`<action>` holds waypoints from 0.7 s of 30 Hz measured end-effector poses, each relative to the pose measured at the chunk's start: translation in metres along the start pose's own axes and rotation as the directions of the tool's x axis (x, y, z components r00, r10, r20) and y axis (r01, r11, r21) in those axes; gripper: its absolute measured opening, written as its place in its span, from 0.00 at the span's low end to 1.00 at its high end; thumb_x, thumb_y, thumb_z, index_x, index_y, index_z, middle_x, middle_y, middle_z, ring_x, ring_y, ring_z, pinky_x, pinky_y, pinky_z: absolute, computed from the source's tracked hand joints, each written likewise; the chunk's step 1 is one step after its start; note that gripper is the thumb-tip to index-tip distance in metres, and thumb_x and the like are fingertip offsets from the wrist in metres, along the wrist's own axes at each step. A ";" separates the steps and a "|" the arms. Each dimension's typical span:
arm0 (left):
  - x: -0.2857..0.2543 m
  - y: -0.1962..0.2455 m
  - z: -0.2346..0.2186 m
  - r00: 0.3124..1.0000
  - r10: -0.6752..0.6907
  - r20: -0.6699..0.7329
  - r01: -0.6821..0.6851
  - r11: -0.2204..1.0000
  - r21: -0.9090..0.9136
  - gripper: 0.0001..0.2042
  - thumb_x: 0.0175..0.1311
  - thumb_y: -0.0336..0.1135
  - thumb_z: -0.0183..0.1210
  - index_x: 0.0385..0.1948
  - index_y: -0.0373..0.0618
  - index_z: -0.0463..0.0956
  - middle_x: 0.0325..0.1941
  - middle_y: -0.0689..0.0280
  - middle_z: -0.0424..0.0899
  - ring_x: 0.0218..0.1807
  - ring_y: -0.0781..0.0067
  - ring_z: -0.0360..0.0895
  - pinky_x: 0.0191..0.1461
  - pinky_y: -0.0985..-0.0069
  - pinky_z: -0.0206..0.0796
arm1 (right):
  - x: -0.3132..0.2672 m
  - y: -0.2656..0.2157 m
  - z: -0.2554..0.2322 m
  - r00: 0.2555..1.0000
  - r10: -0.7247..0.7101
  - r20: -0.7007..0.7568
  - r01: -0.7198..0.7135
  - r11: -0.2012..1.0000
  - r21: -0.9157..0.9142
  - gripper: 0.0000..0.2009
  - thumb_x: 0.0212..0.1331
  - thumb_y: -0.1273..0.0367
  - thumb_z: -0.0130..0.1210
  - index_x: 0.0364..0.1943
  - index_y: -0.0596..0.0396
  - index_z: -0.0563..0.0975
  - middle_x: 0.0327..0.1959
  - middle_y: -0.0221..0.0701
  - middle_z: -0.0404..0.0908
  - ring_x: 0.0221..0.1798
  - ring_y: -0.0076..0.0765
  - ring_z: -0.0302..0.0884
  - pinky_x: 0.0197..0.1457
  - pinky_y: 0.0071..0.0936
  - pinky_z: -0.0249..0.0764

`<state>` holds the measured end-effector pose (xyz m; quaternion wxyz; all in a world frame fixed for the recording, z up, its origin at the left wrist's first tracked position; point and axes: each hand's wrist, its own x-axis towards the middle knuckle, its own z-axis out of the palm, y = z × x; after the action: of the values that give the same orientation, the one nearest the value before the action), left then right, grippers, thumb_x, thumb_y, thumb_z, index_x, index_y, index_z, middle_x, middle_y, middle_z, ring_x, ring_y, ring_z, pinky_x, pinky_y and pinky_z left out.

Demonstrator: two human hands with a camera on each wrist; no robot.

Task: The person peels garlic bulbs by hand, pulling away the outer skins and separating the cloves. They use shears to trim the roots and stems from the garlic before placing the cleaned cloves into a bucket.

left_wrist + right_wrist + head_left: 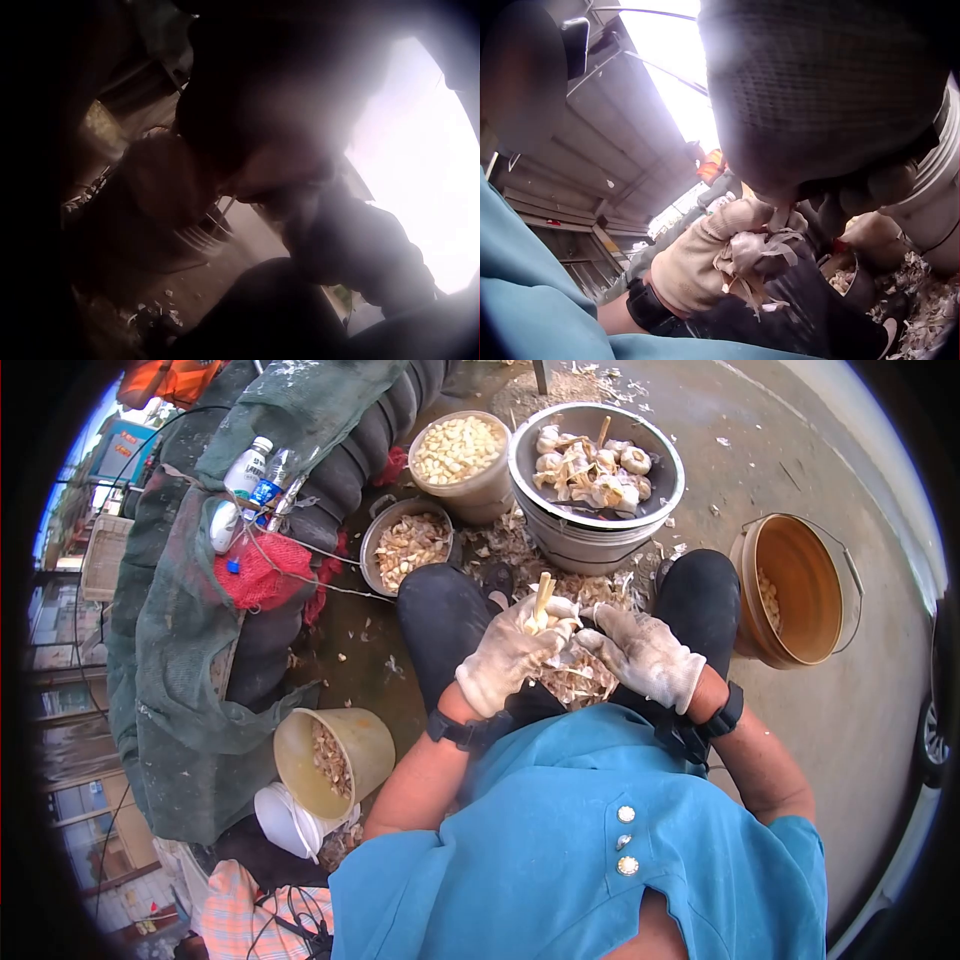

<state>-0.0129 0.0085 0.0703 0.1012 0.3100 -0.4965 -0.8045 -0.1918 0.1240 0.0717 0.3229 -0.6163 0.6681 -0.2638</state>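
My gloved left hand [512, 658] grips a garlic bulb [541, 622] whose dry stem sticks up past the fingers. In the right wrist view, loose papery skin hangs from this garlic [750, 251] below the left glove [694, 259]. Close beside it, the gloved right hand [645, 655] has its fingertips right at the left fingers and the bulb; I cannot tell whether they pinch any of it. The right glove [817, 97] looms dark and large in its own wrist view. The left wrist view is mostly dark and blurred.
Ahead, a grey basin [520, 470] of garlic bulbs sits on a bucket. Left of it are a tub of peeled cloves [480, 508] and a pot [372, 545] of unpeeled ones. A brown bucket [815, 585] stands right, a cream bucket [372, 745] left. Skins [590, 685] litter the ground.
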 end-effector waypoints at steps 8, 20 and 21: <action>0.002 0.000 -0.010 0.996 0.032 0.085 -0.049 0.979 0.197 0.11 0.63 0.34 0.60 0.44 0.42 0.76 0.36 0.73 0.75 0.32 0.85 0.71 0.34 0.84 0.64 | 0.001 0.001 -0.003 0.991 0.040 0.127 -0.037 0.999 -0.028 0.11 0.67 0.61 0.50 0.43 0.53 0.75 0.32 0.46 0.79 0.40 0.57 0.78 0.42 0.47 0.73; 0.000 -0.002 -0.020 0.980 0.031 0.198 -0.029 1.000 -0.011 0.20 0.55 0.38 0.67 0.46 0.36 0.75 0.38 0.70 0.74 0.34 0.85 0.70 0.35 0.85 0.63 | -0.005 0.018 0.013 0.984 -0.057 0.170 -0.012 0.924 0.382 0.15 0.69 0.60 0.48 0.50 0.54 0.75 0.39 0.47 0.79 0.41 0.53 0.77 0.47 0.40 0.73; -0.001 -0.003 -0.020 0.980 0.028 0.199 -0.027 1.000 -0.012 0.20 0.55 0.38 0.67 0.46 0.36 0.75 0.38 0.70 0.74 0.34 0.85 0.70 0.35 0.85 0.63 | -0.006 0.019 0.014 0.985 -0.089 0.147 0.030 0.932 0.360 0.16 0.70 0.59 0.47 0.51 0.55 0.75 0.39 0.47 0.79 0.40 0.50 0.77 0.47 0.38 0.73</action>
<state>-0.0001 -0.0046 0.0620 0.0636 0.2206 -0.5048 -0.8321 -0.1935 0.1321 0.0495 0.4739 -0.5869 0.5619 -0.3396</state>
